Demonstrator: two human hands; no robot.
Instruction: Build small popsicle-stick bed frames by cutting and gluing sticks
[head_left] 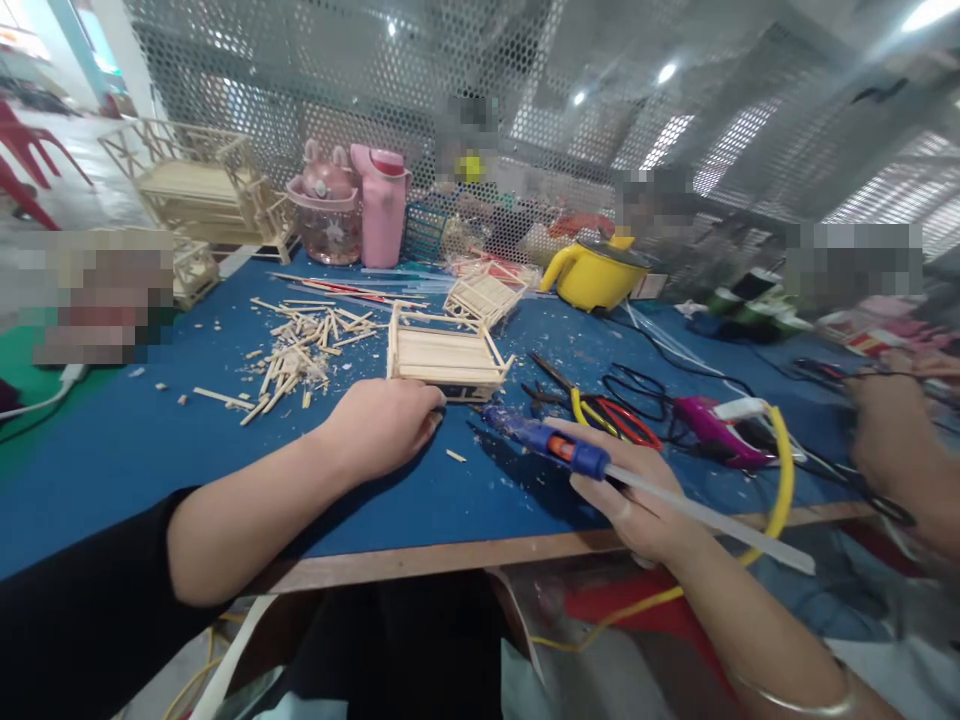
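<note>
My left hand (pixel 384 425) is closed at the near left corner of a small bench-like model (pixel 448 352) made of pale wooden sticks, which stands upright on the blue table. The fingertips are partly hidden against the model. My right hand (pixel 649 500) is wrapped round a blue hot glue gun (pixel 536 437). Its nozzle points left, close to the model's near right corner. From the back of the gun a long whitish glue stick (pixel 712 515) sticks out over my wrist. A second, smaller stick model (pixel 487 293) sits just behind the first.
Loose wooden sticks (pixel 300 350) lie scattered left of the model. Pliers with yellow and red handles (pixel 611 415), black cable and a magenta tool (pixel 716 430) lie to the right. Behind are a pink bottle (pixel 384 210) and a yellow pot (pixel 596 275). Another person's arm (pixel 900 430) rests at far right.
</note>
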